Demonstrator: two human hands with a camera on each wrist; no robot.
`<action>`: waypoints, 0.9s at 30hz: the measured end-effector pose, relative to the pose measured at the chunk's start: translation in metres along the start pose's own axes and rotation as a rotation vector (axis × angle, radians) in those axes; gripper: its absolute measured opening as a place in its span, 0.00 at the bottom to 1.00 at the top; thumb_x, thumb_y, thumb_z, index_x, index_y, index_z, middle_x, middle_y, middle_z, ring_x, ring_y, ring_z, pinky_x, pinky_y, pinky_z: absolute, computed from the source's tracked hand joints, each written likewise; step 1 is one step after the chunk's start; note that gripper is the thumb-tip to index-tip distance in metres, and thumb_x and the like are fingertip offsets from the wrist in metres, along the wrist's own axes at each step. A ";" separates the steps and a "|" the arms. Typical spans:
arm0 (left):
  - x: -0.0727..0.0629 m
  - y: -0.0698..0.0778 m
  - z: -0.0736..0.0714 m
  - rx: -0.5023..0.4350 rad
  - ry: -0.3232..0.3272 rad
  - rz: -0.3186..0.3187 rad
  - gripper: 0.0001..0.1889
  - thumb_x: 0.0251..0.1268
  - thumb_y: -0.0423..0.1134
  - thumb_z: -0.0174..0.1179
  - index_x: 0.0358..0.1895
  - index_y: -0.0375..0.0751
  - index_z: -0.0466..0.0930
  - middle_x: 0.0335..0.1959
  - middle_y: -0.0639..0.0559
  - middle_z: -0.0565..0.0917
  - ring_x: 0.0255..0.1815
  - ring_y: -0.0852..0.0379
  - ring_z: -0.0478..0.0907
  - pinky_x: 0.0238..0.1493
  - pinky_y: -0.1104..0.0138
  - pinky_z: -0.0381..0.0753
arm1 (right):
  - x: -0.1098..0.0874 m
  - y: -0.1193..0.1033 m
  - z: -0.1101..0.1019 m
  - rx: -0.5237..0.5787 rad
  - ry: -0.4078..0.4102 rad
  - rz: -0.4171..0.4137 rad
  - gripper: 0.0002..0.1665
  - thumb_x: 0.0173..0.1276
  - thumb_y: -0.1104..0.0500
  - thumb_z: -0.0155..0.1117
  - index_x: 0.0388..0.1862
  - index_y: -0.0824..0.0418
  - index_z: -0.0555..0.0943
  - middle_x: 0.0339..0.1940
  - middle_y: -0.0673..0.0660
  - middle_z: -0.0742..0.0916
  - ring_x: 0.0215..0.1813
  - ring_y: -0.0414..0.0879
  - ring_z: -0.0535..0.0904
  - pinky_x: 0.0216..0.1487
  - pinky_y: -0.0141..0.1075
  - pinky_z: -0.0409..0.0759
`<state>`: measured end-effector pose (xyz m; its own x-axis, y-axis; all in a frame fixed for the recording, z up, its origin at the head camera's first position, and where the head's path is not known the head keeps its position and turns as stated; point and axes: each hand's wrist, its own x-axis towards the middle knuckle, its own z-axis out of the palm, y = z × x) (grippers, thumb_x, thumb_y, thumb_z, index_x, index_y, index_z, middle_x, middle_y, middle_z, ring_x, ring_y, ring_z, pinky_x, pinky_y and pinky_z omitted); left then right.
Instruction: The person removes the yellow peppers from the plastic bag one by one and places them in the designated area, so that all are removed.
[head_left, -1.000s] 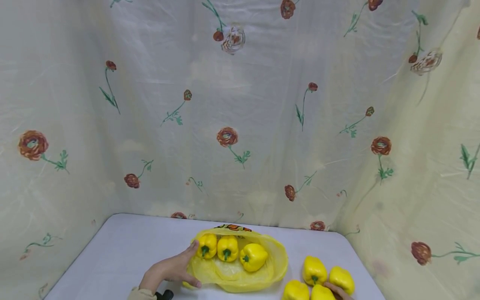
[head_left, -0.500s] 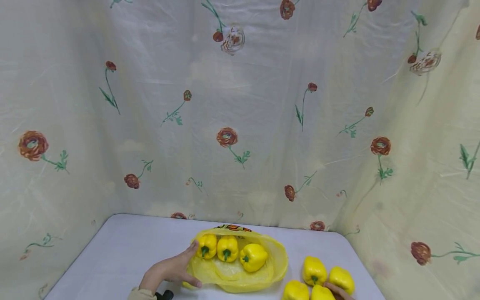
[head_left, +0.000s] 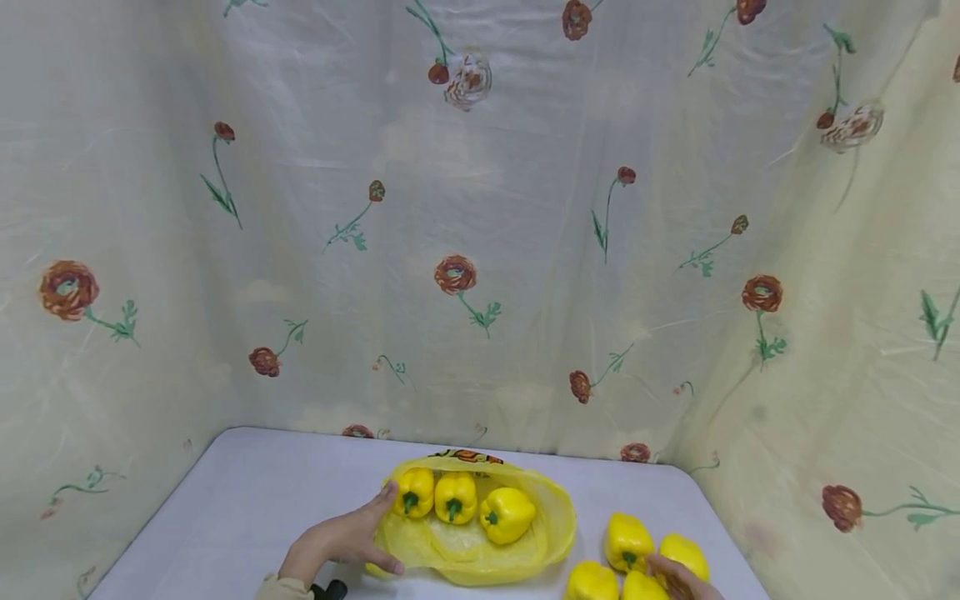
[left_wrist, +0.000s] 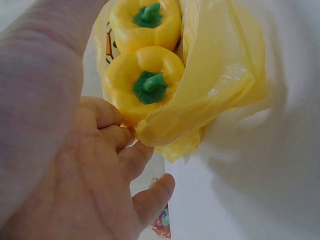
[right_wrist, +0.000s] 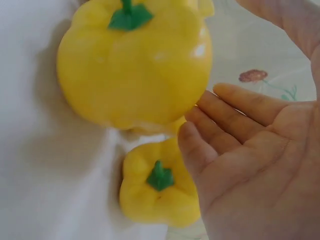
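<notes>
A yellow plastic bag (head_left: 480, 573) lies with its mouth spread, and three yellow bell peppers (head_left: 507, 515) with green stems sit in it. At the bag's left side is my left hand (head_left: 347, 537), thumb apart; in the left wrist view its fingertips (left_wrist: 137, 157) touch the bag's edge beside the nearest pepper (left_wrist: 117, 75). To the right of the bag, several loose yellow bell peppers (head_left: 628, 542) stand close together. My right hand (head_left: 682, 581) reaches in among them, partly cut off by the frame. Its fingers extend beside a large pepper (right_wrist: 135, 75) in the right wrist view.
The white table (head_left: 262, 483) reaches back to a flower-printed curtain (head_left: 525, 292), which also hangs along both sides. A small black object (head_left: 330, 590) shows below my left wrist at the frame's bottom edge.
My right hand has risen slightly among the loose peppers, with more of it showing now. The left hand, the bag and the peppers in it have kept their places.
</notes>
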<state>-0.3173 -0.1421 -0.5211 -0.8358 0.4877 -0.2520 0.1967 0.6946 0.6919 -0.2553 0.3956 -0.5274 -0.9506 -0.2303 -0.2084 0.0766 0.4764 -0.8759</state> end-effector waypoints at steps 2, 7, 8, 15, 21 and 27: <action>0.001 0.000 0.000 0.004 0.002 0.007 0.64 0.49 0.59 0.71 0.77 0.36 0.34 0.79 0.35 0.36 0.78 0.36 0.42 0.73 0.41 0.52 | -0.001 -0.010 0.001 -0.037 0.006 -0.002 0.51 0.65 0.47 0.66 0.70 0.80 0.56 0.70 0.76 0.67 0.64 0.56 0.74 0.56 0.27 0.78; 0.002 0.000 0.000 0.000 -0.002 0.005 0.64 0.49 0.59 0.71 0.77 0.36 0.34 0.79 0.35 0.36 0.78 0.36 0.42 0.73 0.40 0.52 | -0.002 -0.030 0.009 -0.074 0.089 0.032 0.51 0.62 0.46 0.69 0.72 0.73 0.58 0.72 0.71 0.67 0.72 0.67 0.62 0.67 0.44 0.72; 0.002 0.000 0.000 -0.003 -0.003 0.001 0.64 0.49 0.59 0.71 0.77 0.37 0.34 0.79 0.35 0.36 0.78 0.36 0.42 0.73 0.40 0.51 | -0.002 -0.033 0.011 -0.079 0.097 0.029 0.50 0.62 0.46 0.69 0.72 0.72 0.58 0.72 0.71 0.67 0.72 0.67 0.61 0.68 0.51 0.69; 0.002 -0.001 0.002 0.008 0.001 -0.018 0.64 0.48 0.60 0.71 0.78 0.38 0.34 0.79 0.36 0.37 0.78 0.36 0.44 0.73 0.41 0.52 | 0.005 -0.057 0.016 -0.170 0.048 -0.102 0.45 0.64 0.48 0.67 0.73 0.65 0.61 0.74 0.66 0.66 0.73 0.59 0.62 0.69 0.52 0.66; 0.001 -0.001 0.001 0.009 -0.005 -0.003 0.64 0.49 0.60 0.70 0.78 0.38 0.34 0.79 0.36 0.37 0.78 0.37 0.43 0.73 0.41 0.52 | 0.015 -0.080 0.023 -0.187 0.015 -0.179 0.45 0.64 0.48 0.68 0.73 0.64 0.60 0.73 0.67 0.67 0.74 0.64 0.60 0.69 0.52 0.65; 0.001 -0.001 0.000 0.021 -0.007 -0.002 0.63 0.49 0.60 0.70 0.78 0.37 0.34 0.79 0.36 0.37 0.78 0.37 0.43 0.73 0.41 0.52 | 0.022 -0.099 0.031 -0.169 0.009 -0.187 0.48 0.61 0.48 0.70 0.75 0.58 0.59 0.75 0.65 0.65 0.75 0.65 0.57 0.71 0.53 0.62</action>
<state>-0.3186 -0.1424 -0.5224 -0.8326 0.4901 -0.2579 0.2060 0.7063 0.6772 -0.2740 0.3169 -0.4592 -0.9463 -0.3202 -0.0453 -0.1511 0.5614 -0.8136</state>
